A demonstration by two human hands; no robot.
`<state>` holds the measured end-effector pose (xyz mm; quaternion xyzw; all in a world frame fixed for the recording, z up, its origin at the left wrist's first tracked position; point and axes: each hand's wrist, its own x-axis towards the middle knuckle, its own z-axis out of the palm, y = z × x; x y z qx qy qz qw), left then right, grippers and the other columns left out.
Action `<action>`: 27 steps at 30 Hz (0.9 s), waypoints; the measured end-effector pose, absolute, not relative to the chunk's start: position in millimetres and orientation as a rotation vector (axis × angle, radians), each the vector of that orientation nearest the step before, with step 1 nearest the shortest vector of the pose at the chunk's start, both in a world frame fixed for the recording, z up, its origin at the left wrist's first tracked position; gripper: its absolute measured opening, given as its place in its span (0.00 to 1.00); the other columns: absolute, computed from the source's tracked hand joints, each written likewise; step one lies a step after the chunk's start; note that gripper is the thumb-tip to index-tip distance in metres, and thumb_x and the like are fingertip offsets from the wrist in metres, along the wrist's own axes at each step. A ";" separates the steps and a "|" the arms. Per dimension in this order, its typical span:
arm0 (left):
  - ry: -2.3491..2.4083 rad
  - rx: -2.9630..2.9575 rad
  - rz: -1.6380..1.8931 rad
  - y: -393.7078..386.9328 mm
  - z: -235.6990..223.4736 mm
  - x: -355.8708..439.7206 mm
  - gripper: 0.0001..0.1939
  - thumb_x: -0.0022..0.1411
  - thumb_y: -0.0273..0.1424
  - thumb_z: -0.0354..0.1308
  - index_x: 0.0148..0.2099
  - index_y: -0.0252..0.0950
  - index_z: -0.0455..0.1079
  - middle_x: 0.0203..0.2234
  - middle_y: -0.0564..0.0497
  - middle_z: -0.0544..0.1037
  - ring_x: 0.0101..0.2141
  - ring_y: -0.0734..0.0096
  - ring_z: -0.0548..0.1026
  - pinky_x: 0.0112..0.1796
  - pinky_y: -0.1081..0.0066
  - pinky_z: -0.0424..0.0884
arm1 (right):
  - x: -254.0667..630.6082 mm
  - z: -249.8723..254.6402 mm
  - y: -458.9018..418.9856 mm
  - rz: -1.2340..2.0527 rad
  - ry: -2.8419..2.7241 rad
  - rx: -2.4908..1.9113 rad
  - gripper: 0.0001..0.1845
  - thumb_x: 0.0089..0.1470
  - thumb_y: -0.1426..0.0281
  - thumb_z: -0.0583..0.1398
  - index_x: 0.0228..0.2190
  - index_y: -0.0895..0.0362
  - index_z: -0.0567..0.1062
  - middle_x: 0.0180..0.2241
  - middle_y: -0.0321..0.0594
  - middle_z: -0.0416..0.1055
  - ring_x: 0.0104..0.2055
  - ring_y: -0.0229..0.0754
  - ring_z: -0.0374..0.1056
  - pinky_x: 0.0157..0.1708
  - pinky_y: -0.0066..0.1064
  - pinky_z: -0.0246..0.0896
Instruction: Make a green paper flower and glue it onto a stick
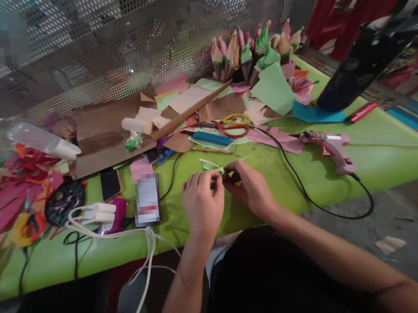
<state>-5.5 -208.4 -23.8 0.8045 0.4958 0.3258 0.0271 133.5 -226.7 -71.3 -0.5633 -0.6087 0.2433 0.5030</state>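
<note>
Just over the table's near edge, my left hand (203, 197) is closed, pinching a small folded light-green paper piece (210, 166) whose pointed end sticks up past the fingers. My right hand (250, 186) meets it from the right, thumb and fingers closed at the other end of the same piece, where a dark bit shows. The fingers hide most of that end. Beyond the hands lie scissors with red and yellow handles (235, 120) and a blue-handled tool (211, 138).
A pink glue gun (337, 150) lies at right, its black cord looping off the table edge. A phone (147, 200) and a power strip (116, 215) with white cables are at left. Paper cones (245, 55) stand at the back beside a dark bottle (359, 61).
</note>
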 end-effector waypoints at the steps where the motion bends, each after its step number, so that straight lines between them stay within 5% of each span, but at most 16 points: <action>1: 1.529 2.478 1.009 -208.5 -23.7 -5.5 0.04 0.65 0.24 0.60 0.38 0.37 0.73 0.29 0.50 0.80 0.34 0.65 0.77 0.38 0.66 0.66 | 133.2 -71.1 -226.8 0.582 -1.472 -1.368 0.05 0.59 0.67 0.58 0.38 0.53 0.69 0.35 0.39 0.76 0.31 0.40 0.72 0.32 0.30 0.66; 27: 1.535 2.405 1.050 -210.5 -25.2 0.9 0.08 0.60 0.20 0.62 0.37 0.39 0.75 0.26 0.54 0.79 0.31 0.68 0.76 0.38 0.67 0.67 | 132.2 -75.6 -226.4 0.528 -1.486 -1.351 0.06 0.58 0.70 0.57 0.39 0.53 0.70 0.36 0.41 0.75 0.33 0.42 0.72 0.34 0.32 0.67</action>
